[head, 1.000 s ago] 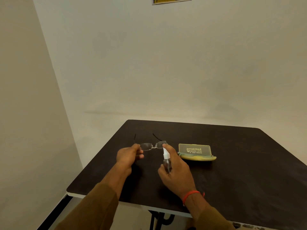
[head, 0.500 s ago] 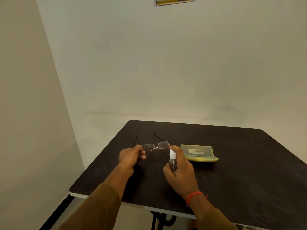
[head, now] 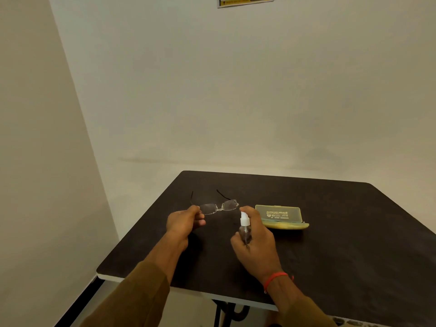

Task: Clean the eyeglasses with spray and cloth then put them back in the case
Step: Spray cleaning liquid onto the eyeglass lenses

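Rimless eyeglasses [head: 218,207], clear-lensed with thin dark temples unfolded and pointing away from the wearer, held above the dark table [head: 342,244]. The left hand [head: 182,223] is pinched shut on the outer edge of the left lens, so the frame's long axis runs out from that grip to the right, toward the other hand. The right hand [head: 256,241] is wrapped closed around a small clear spray bottle [head: 245,228], held upright, with the index finger over its white pump head; the nozzle sits just beside and slightly below the free right lens, the nearer lens to it, and appears aimed that way. Spraying looks to be the step in hand. Beyond the right hand lies the open case [head: 279,214], a pale yellow-green hard shell with a printed lid. No cloth is discernible.
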